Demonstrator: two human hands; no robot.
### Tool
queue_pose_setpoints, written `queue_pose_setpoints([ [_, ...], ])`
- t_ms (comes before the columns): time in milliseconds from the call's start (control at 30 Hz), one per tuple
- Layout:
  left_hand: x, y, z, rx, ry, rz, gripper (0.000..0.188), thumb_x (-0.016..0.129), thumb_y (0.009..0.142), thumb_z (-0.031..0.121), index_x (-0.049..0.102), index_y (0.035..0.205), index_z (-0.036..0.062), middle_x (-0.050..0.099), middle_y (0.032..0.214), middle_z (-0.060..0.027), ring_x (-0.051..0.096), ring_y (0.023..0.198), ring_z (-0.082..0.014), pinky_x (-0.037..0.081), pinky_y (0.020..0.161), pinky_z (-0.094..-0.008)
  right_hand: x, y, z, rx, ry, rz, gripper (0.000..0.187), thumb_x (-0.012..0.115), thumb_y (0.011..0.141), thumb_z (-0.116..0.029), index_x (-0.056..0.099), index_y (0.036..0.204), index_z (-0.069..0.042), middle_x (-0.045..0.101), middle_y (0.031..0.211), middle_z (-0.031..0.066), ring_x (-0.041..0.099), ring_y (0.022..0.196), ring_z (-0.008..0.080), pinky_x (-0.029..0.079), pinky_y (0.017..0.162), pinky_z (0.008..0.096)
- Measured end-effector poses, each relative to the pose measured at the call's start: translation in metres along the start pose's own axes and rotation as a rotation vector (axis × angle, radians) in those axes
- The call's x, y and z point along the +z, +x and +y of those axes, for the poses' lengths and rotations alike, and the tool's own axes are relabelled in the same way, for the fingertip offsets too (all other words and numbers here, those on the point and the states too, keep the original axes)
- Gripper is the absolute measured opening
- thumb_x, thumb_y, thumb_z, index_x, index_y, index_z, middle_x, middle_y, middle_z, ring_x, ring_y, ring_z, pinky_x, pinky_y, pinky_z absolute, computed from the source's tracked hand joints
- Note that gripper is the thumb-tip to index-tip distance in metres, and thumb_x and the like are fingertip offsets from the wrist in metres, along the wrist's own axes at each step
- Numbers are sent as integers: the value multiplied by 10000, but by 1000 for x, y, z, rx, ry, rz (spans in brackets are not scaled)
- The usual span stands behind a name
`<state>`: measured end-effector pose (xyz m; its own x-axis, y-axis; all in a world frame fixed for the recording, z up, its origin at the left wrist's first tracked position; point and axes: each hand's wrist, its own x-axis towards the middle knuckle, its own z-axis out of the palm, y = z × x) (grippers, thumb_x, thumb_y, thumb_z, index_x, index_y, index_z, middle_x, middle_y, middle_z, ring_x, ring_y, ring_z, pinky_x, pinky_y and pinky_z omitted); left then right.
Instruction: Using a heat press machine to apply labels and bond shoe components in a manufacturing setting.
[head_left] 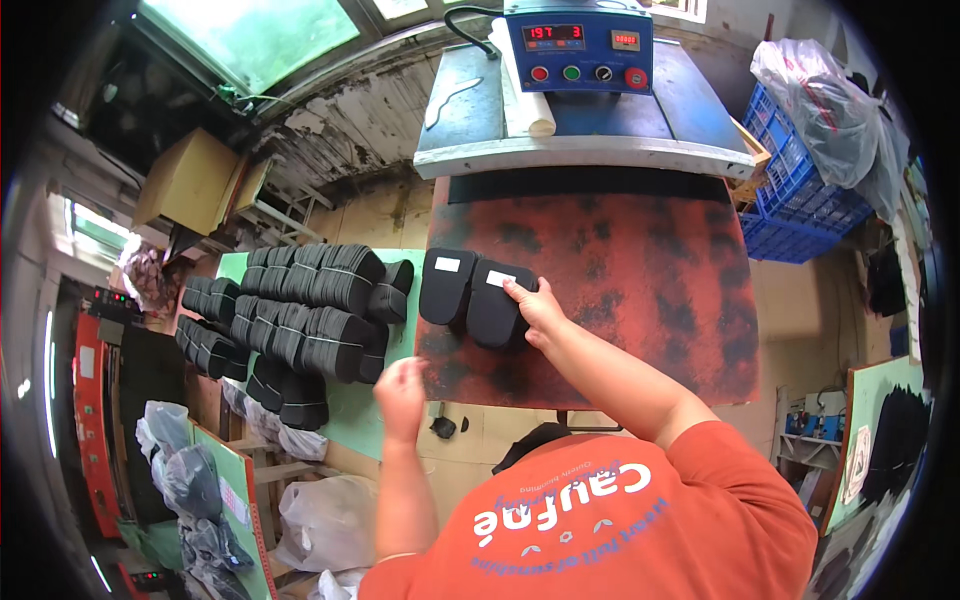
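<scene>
Two black rounded pads (445, 290) lie side by side on the near left part of a red, black-blotched press bed. Each carries a small white label (447, 264) near its far end. My right hand (541, 312) is closed at the right-hand pad (493, 315), its thumb on that pad's label and its other fingers along the right edge. Blurred by motion, my left hand (402, 392) hangs apart from the pads, near the bed's left front corner; its fingers look curled, but whether they hold anything is not clear.
Left of the bed, a green board (400, 345) bears several tied bundles of black pads (330, 275). Behind stands a heat press with a blue control box (590, 75) and metal upper plate (590, 155). Blue crates (800, 210) under plastic bags stand at far right.
</scene>
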<state>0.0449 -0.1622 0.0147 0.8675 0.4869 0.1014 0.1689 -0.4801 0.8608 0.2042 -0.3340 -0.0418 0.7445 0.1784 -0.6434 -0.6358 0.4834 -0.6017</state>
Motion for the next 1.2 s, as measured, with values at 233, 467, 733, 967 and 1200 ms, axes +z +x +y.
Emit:
queue_pose_setpoints([
  [233,89,25,22,-36,93,-174,473,510,901,304,487,1168,-87,580,1034,-295,571,981,-395,452,838,-396,3,-29,3,-33,-61,-144,363,442,940,-175,344,1260,-34,492,1184,147,510,1072,233,449,896,372],
  [467,112,5,44,144,-49,-151,378,674,772,118,482,1061,-32,532,1002,-156,543,948,-288,441,824,-358,-24,-48,-11,-77,143,-230,365,339,962,-117,275,1315,-57,493,1184,126,520,1048,201,441,904,322],
  [733,168,6,103,-240,-910,-680,373,569,823,-26,426,1167,-17,533,1069,-81,524,981,-137,426,884,-273,-123,-89,-85,-444,169,-373,649,660,783,-132,314,1327,-54,487,1206,107,477,1127,198,388,965,358],
  [967,280,1,142,662,101,-422,244,680,766,106,606,962,-21,582,927,-126,573,775,-236,465,686,-291,-224,-76,-128,-352,424,-330,517,649,779,-101,428,1243,-50,546,1144,105,555,1047,226,471,899,366],
  [1200,390,-7,164,-2,-368,-539,123,659,796,77,571,795,-9,551,669,-8,499,553,-94,404,501,-236,-308,-45,-164,-380,560,-178,515,633,789,-65,418,1257,-67,537,1156,95,539,1064,234,442,933,388],
])
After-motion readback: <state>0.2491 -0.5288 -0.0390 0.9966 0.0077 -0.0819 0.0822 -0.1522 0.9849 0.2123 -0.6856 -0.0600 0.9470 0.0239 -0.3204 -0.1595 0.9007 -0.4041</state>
